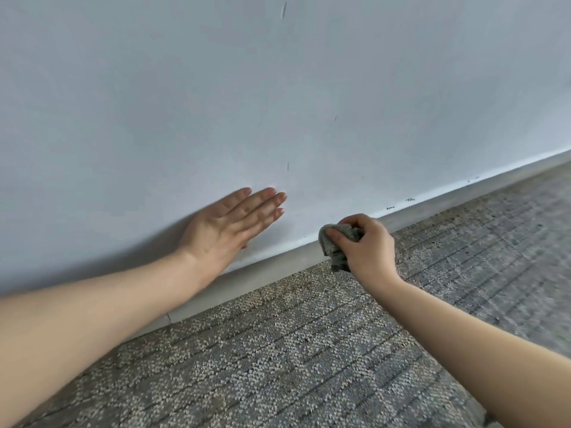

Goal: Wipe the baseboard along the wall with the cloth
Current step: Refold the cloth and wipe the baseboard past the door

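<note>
Curled round a bunched grey cloth (pixel 334 253), the fingers and thumb of the right hand (pixel 367 245) gripped it and held it against the baseboard (pixel 278 264), at the top edge where the strip met the wall (pixel 278 88). The cloth's loose end hung down across the baseboard's face to the edge of the carpet (pixel 309 350). The left hand (pixel 228 227) lay flat on the wall just above the baseboard's top edge, fingers straight and close together, holding nothing, apart from the cloth with a short bare stretch of baseboard between them. To the right of the right hand the baseboard ran on uncovered to the picture's edge, with small dark marks along the wall's lower edge there. To the left, the left forearm crossed in front of the strip, near a thin seam in it.
</note>
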